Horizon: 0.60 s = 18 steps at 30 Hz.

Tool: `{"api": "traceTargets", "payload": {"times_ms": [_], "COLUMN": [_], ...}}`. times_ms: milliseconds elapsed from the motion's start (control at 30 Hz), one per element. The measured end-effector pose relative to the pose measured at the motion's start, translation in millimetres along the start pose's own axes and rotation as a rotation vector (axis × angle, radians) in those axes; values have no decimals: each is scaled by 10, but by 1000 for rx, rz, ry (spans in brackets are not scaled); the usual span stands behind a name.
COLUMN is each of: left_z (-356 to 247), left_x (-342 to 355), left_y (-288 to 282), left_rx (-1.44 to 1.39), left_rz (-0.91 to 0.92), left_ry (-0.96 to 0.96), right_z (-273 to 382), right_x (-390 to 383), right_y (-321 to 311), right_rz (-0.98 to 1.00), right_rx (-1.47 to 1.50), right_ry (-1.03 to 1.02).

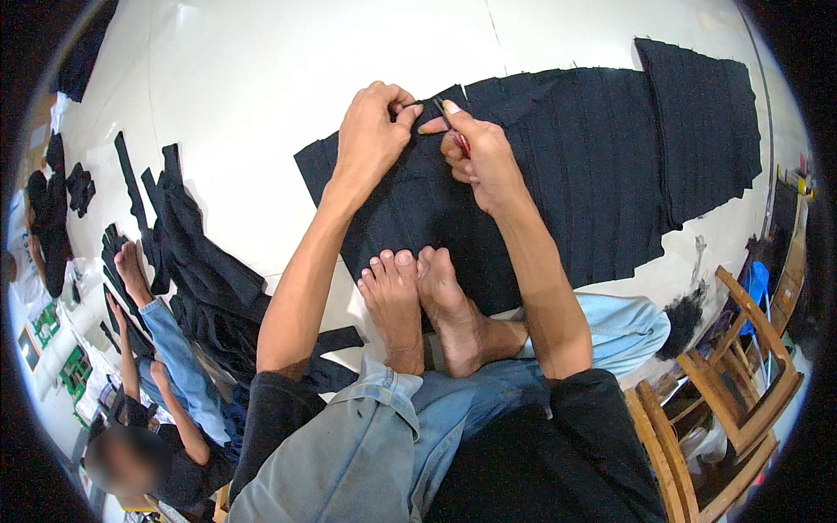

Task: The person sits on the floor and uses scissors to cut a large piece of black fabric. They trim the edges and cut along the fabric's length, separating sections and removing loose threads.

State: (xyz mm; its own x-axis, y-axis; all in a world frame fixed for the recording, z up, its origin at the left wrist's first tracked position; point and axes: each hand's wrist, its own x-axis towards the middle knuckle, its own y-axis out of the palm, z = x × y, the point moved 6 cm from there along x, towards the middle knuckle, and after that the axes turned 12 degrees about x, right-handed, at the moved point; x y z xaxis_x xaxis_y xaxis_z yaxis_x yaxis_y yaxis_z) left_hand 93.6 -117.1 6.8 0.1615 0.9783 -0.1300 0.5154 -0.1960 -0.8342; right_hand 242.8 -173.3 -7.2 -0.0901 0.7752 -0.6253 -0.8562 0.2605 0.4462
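A long spread of black fabric (567, 174), marked by parallel seams or folds, lies on the pale floor in front of me. My left hand (377, 126) is closed in a pinch on its far edge, left of the middle. Close by on the right, my right hand (478, 157) grips small red-handled snips (463, 145), mostly covered by the fingers. Their thin dark tip points toward the fabric edge beside my left fingers; whether the blades are apart cannot be made out. My bare feet rest at the fabric's near edge.
Another black fabric piece (706, 131) overlaps the right end. Black strips and cloth (200, 235) are heaped on the left, where another person (187, 427) sits. Wooden chair frames (741, 383) stand at the lower right, near a dark fuzzy clump (684, 318) on the floor.
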Motion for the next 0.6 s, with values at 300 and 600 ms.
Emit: {"api": "traceTargets", "payload": {"times_ms": [300, 600], "left_z": [32, 38], "left_x": [-2, 1], "left_y": [-4, 5], "left_rx": [-138, -144], "left_rz": [10, 30], "left_ry": [-50, -28], "right_z": [-38, -28], "right_x": [85, 109], "right_y": [14, 48], "right_rz": [39, -37], "right_rx": [-57, -107], "right_ry": [48, 63]}}
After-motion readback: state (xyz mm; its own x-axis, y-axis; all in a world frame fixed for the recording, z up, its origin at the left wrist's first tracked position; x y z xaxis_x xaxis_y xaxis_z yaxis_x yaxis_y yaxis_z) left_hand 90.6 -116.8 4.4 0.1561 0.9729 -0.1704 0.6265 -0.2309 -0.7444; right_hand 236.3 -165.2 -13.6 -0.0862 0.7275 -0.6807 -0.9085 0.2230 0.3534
